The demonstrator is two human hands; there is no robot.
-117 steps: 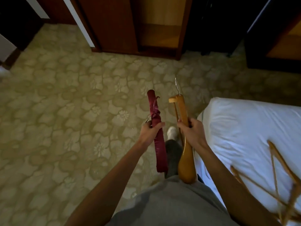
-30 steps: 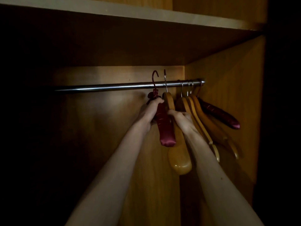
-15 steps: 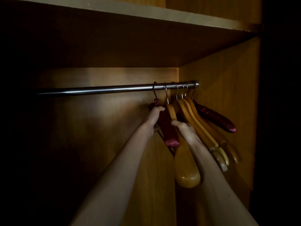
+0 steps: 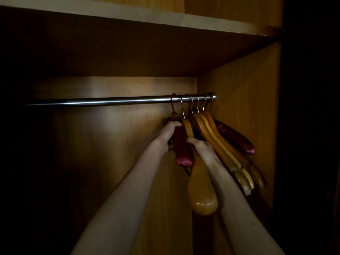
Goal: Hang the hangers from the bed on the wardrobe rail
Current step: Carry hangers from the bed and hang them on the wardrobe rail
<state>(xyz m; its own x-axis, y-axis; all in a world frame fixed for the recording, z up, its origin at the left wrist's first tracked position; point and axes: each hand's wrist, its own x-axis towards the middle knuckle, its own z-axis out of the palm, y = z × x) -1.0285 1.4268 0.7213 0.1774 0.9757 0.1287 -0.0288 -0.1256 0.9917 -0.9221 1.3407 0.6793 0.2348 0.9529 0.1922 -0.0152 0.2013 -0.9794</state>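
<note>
The left hand (image 4: 170, 130) curls its fingers round the padded maroon hanger (image 4: 182, 144), whose hook sits over the metal rail (image 4: 103, 101). The right hand (image 4: 199, 146) grips the broad wooden hanger (image 4: 201, 192) just beside it, hook also on the rail. Further right hang three wooden hangers (image 4: 226, 157) and another maroon one (image 4: 233, 136), against the wardrobe wall (image 4: 244, 92)

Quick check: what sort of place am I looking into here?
Most likely the inside of a wooden wardrobe: a metal rail under a shelf, with wooden hangers hooked at its right end.
</note>
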